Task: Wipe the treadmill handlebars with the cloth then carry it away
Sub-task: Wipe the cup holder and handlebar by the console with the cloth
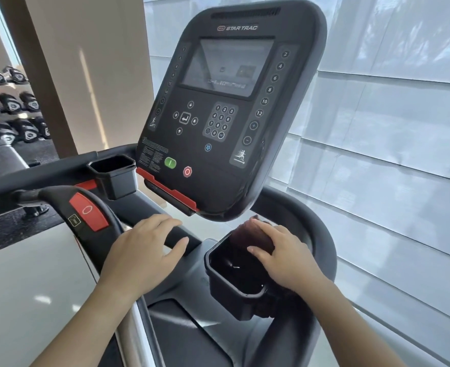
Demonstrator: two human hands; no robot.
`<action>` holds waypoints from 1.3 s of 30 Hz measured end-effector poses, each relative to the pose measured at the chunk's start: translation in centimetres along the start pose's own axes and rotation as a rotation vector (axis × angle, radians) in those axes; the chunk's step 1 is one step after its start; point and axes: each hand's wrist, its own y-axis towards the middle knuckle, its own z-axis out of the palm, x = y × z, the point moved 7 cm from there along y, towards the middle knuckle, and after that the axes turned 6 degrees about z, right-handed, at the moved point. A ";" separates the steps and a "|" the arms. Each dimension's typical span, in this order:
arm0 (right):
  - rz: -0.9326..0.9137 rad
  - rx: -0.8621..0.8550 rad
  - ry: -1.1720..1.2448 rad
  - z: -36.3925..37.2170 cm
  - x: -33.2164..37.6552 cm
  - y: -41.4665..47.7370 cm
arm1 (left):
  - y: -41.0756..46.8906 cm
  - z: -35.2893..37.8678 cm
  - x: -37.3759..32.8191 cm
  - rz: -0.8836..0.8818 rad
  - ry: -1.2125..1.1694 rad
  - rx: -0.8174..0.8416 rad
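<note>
A dark brownish cloth [247, 235] sits bunched at the far rim of the right cup holder [231, 284], just under the treadmill console [229, 112]. My right hand [284, 255] grips the cloth from above, thumb curled over its near side. My left hand [141, 252] rests with relaxed fingers on the black centre handlebar [177, 238]. The right handlebar [321, 234] curves round behind my right hand. The left handlebar [59, 197] carries a red stop pad [88, 211].
A second cup holder [114, 174] stands left of the console. A dumbbell rack [9, 107] fills the far left. Frosted window panels [390, 128] run along the right. The treadmill deck [186, 335] lies below.
</note>
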 end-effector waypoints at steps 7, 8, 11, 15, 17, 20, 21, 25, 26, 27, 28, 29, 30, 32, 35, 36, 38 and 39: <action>0.035 -0.029 0.159 -1.4 0.7 0.6 | 0.0 0.1 -0.1 -0.011 0.027 0.030; 0.022 -0.049 0.160 -1.8 0.8 0.0 | -0.1 0.0 0.0 -0.013 0.022 0.024; -0.043 -0.142 0.176 -3.3 2.0 -1.9 | -0.2 -0.1 0.1 -0.022 0.000 0.004; -0.151 -0.106 0.172 -3.7 5.9 -3.3 | -0.1 -0.2 0.5 -0.047 -0.047 -0.030; -0.160 0.039 0.050 -1.5 7.4 -4.3 | -0.1 -0.4 0.9 -0.061 -0.086 -0.061; -0.182 0.110 -0.173 1.6 8.6 -5.4 | -0.2 -0.4 1.0 -0.056 -0.100 -0.078; -0.189 0.110 -0.188 2.1 9.0 -5.4 | -0.2 -0.4 0.9 -0.051 -0.090 -0.079; -0.301 0.166 -0.208 3.2 9.4 -5.7 | -0.3 -0.2 0.5 -0.040 -0.041 -0.057; -0.331 0.166 -0.221 3.2 9.2 -6.2 | -0.3 -0.3 0.5 -0.038 -0.039 -0.053; -0.357 0.156 -0.233 3.2 9.0 -6.7 | -0.3 -0.3 0.5 -0.038 -0.041 -0.052; -0.376 0.143 -0.244 3.1 8.9 -7.1 | -0.4 -0.3 0.5 -0.036 -0.045 -0.052; -0.387 0.130 -0.250 3.0 8.8 -7.2 | -0.3 -0.3 0.5 -0.034 -0.046 -0.051; -0.384 0.129 -0.246 3.0 8.9 -7.0 | -0.4 -0.3 0.5 -0.032 -0.044 -0.049; -0.347 0.124 -0.196 2.8 9.3 -5.8 | -0.5 -0.3 0.5 -0.034 -0.033 -0.043; -0.330 0.119 -0.150 2.5 9.6 -5.1 | -0.5 -0.3 0.5 -0.033 -0.017 -0.033; -0.355 0.108 -0.169 2.4 9.4 -5.6 | -0.5 -0.3 0.5 -0.029 -0.016 -0.036; -0.397 0.098 -0.162 2.0 8.9 -6.6 | -0.5 -0.4 0.6 -0.028 -0.023 -0.045; -0.392 0.097 -0.103 1.6 8.6 -6.5 | -0.4 -0.4 0.6 -0.031 -0.027 -0.048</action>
